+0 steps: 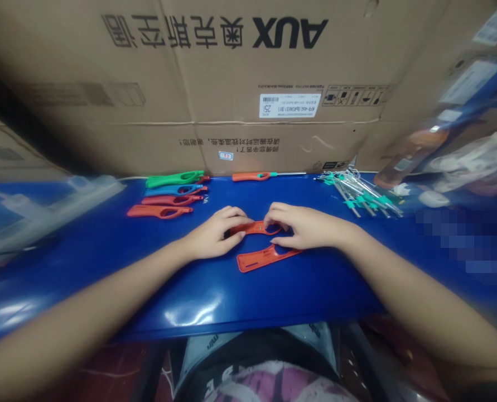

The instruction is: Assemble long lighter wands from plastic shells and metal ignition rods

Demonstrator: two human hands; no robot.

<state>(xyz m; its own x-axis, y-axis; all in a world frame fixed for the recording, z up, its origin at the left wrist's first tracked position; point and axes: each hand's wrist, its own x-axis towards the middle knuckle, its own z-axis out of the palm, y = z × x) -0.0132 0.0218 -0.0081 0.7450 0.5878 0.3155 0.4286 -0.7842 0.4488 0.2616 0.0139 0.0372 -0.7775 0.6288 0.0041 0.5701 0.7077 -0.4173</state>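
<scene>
My left hand (222,232) is closed around the left end of an orange lighter casing half (257,227), with thumb and fingers on either side of it. My right hand (299,225) has its bent fingertips on the looped right end of the same piece, partly covering it. A second orange casing half (256,259) lies on the blue table just below, its hollow inner side up. The right thumb is near that piece's loop; whether it touches cannot be made out.
Green, blue and red-orange lighter handles (164,200) lie in a row at the left. An orange lighter with a metal tube (252,176) is by the cardboard box (215,106). Metal tubes with green parts (363,195) are piled right, near a bottle (411,156).
</scene>
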